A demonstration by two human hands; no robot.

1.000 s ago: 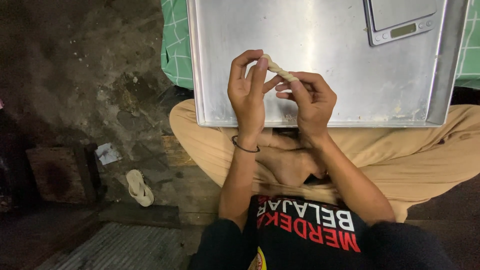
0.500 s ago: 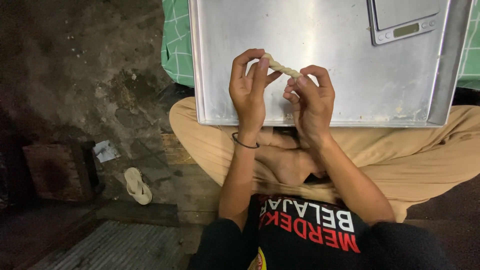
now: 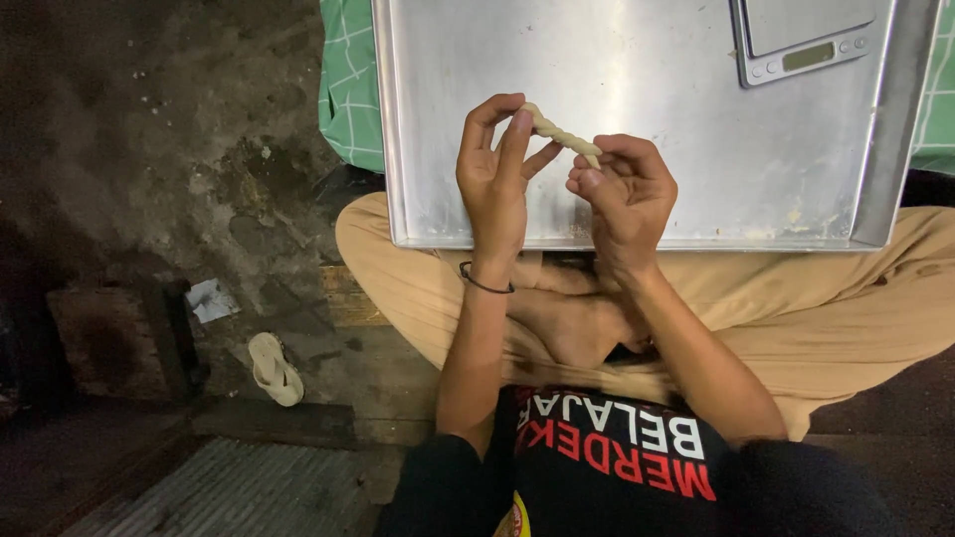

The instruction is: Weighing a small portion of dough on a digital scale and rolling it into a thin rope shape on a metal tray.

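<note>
While both pinch it, the dough twist (pale) spans left hand — right hand.

A short twisted strip of pale dough, rope-like with spiral ridges; it slants from upper left down to the right; each end is pinched in fingertips; it is held in the air above the near part of a metal tray.
</note>
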